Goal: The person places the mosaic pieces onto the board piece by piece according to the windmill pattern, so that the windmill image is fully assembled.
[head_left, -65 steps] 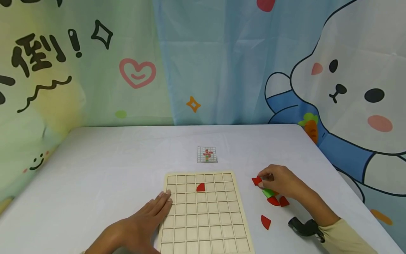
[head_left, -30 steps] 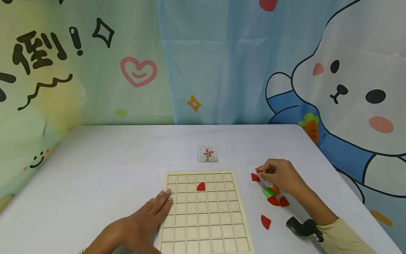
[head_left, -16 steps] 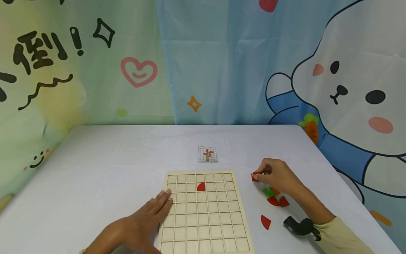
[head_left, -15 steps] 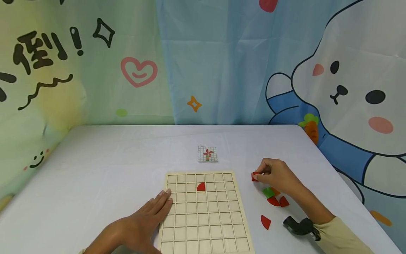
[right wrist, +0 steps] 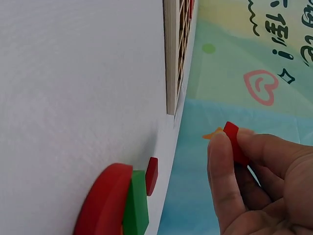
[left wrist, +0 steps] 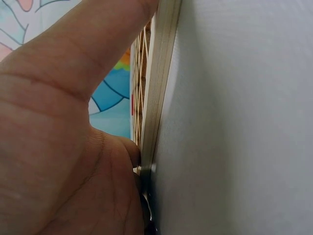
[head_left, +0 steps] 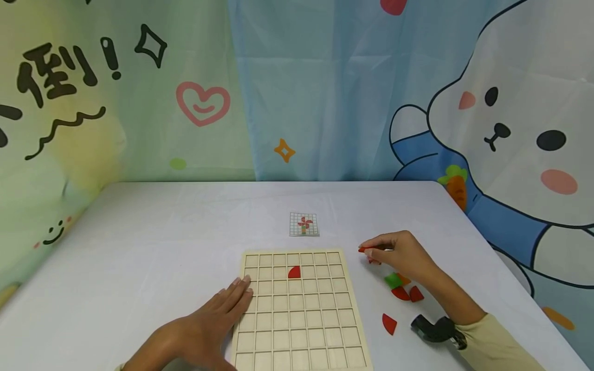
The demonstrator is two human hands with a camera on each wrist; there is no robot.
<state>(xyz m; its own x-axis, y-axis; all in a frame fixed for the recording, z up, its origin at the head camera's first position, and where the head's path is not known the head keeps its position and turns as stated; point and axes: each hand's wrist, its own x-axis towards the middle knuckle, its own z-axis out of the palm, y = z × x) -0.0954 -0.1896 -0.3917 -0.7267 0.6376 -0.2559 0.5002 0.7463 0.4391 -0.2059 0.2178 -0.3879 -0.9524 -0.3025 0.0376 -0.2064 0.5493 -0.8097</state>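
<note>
Red piece [right wrist: 236,147]: raised above the white table [head_left: 162,247], right of the board [head_left: 297,320]; outline partly hidden.
Right hand [head_left: 402,252]: thumb and fingertips pinching the red piece.
Board: pale wood, square compartments; one in the second row from the far edge holds a red quarter-round [head_left: 294,272].
Left hand [head_left: 211,322]: fingers straight, touching the board's left edge.
Loose pieces [head_left: 393,281]: green, orange, red; solid.
Card [head_left: 303,224]: printed pinwheel, beyond board.

Free gap between board [head_left: 296,320] and pieces [head_left: 400,293]
</note>
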